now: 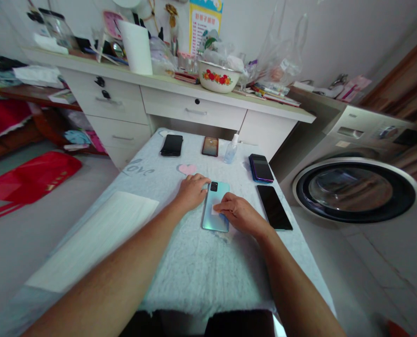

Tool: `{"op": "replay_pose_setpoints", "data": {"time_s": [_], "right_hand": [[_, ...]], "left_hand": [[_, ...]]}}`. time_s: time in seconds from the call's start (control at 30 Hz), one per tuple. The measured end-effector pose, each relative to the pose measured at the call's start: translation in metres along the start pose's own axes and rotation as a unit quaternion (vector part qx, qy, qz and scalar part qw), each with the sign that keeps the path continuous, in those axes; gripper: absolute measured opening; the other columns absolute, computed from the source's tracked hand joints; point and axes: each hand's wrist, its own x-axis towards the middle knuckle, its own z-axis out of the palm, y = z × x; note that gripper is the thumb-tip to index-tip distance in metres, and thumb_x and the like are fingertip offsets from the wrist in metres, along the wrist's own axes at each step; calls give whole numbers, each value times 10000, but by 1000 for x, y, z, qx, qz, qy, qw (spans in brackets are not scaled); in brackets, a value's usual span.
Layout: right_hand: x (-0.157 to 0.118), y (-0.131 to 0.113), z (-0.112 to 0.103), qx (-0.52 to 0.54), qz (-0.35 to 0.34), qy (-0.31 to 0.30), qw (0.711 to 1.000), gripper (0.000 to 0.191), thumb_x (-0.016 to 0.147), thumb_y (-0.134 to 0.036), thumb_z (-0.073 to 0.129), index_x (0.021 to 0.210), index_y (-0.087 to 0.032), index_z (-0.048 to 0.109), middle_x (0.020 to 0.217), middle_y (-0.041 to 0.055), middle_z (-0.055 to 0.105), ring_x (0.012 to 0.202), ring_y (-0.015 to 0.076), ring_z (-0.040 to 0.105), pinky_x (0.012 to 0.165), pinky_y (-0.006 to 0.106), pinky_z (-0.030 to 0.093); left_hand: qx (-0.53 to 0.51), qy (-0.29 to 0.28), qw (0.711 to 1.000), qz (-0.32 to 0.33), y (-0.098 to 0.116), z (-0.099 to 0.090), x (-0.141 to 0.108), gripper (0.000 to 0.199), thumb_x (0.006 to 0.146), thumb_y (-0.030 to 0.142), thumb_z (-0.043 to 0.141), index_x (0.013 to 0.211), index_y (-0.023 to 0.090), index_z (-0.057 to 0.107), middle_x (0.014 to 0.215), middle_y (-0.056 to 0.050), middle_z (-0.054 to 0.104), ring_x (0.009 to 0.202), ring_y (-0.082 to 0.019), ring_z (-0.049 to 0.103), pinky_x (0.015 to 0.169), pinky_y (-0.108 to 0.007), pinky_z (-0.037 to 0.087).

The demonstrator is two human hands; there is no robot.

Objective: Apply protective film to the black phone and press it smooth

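Observation:
A smartphone [213, 220] with a shiny pale blue-green back lies face down on the cloth-covered table, its dark camera block at the upper left. My left hand [193, 191] grips its upper left corner, fingertips at the top edge and thumb along the side. Pinched in the closed fingers of my right hand [238, 211] is a small white wipe [214, 210], pressed against the middle of the phone's back. Part of the wipe is hidden under those fingers. To the right lies a large black-screened phone [274, 207].
Farther back are a stack of dark phones [172, 145], a brown phone [210, 146], a clear spray bottle [230, 150] and stacked purple-edged phones [261, 168]. A long white sheet [96, 238] lies at left. Behind stands a cluttered desk [180, 89]; a washing machine [355, 140] is at right.

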Motion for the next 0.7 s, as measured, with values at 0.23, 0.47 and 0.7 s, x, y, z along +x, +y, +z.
{"op": "replay_pose_setpoints", "data": {"time_s": [0.23, 0.47, 0.7], "right_hand": [[0, -8, -2, 44, -34, -46, 997, 247, 922, -116, 515, 937, -209, 743, 873, 24, 591, 791, 116, 574, 732, 226, 432], [0, -10, -2, 82, -40, -76, 993, 244, 910, -107, 531, 925, -220, 747, 874, 11, 596, 765, 102, 573, 717, 215, 432], [4, -9, 9, 28, -12, -7, 999, 249, 920, -119, 524, 956, -223, 748, 890, 27, 579, 772, 115, 565, 735, 234, 434]], "left_hand": [[1, 2, 1000, -4, 1, 0, 0, 348, 822, 197, 544, 1156, 243, 630, 1181, -53, 610, 1089, -240, 522, 963, -381, 401], [-1, 3, 1000, 1, 0, 0, 0, 353, 819, 190, 544, 1158, 235, 634, 1177, -51, 617, 1076, -239, 527, 970, -381, 398], [0, 5, 1000, 0, 0, 0, 0, 356, 820, 195, 552, 1163, 238, 636, 1174, -51, 618, 1094, -245, 520, 978, -382, 398]]}}
